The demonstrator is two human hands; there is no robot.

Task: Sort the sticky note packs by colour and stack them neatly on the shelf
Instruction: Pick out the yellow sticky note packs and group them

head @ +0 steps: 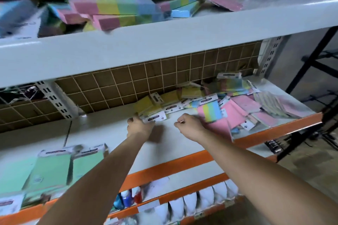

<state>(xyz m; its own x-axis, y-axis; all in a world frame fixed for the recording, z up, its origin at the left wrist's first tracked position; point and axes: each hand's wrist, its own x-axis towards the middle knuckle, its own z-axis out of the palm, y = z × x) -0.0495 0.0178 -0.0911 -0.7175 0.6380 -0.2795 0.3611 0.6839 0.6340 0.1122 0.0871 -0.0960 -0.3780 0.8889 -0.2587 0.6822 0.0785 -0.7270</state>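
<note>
In the head view, the left hand (140, 124) gripped a yellow sticky note pack (146, 108) with a white header card, at the back of the white shelf (109, 137). The right hand (190, 124) hovered just beside a four-colour pack (210, 110), fingers curled on nothing. Green packs (54, 168) lay front left.

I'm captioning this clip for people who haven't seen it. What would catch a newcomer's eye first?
Two bare arms reach onto the middle shelf: the left hand touches a yellow sticky note pack, the right hand is curled beside a jumbled pile of pink and rainbow packs. Green packs stand at the front left, and more rainbow packs lie heaped on the shelf above.
</note>
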